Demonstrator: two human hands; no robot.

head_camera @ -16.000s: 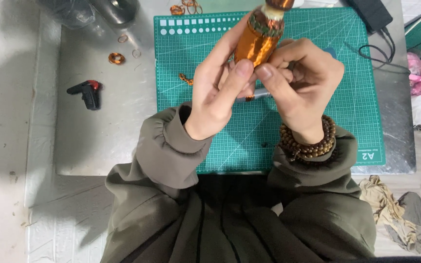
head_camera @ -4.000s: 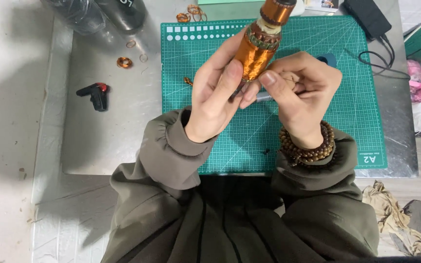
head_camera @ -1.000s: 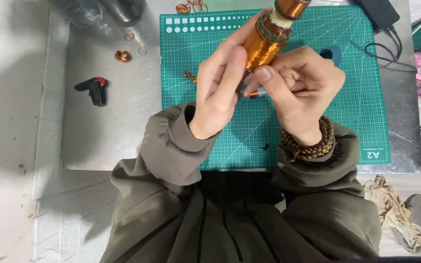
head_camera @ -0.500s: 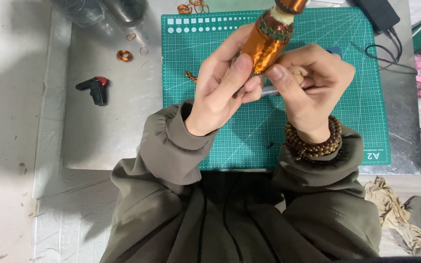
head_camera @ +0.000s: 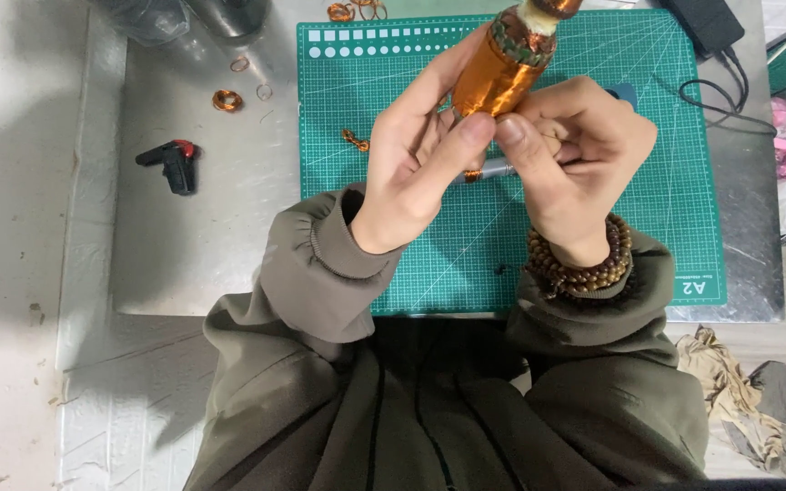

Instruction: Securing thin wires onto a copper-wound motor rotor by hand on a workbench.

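Observation:
A copper-wound coil [head_camera: 502,68], orange with a dark green band near its top, stands tilted above the green cutting mat [head_camera: 648,209]. My left hand [head_camera: 420,159] grips its lower end from the left, thumb pressed at the base. My right hand [head_camera: 570,159] closes against the same base from the right, thumb tip meeting the left thumb. A thin grey tool [head_camera: 493,169] shows below the thumbs; which hand holds it is hidden. A brown bead bracelet [head_camera: 584,268] circles my right wrist.
A black and red tool [head_camera: 170,162] lies on the metal table [head_camera: 202,245] at left. Small copper wire coils [head_camera: 226,99] and loose rings lie near the back. A black adapter with cable [head_camera: 707,27] sits at the mat's far right corner. Rags [head_camera: 743,400] lie on the floor.
Both hands and the coil have stayed in nearly the same spot; the coil has tilted slightly and the thumbs have shifted closer together at its base.

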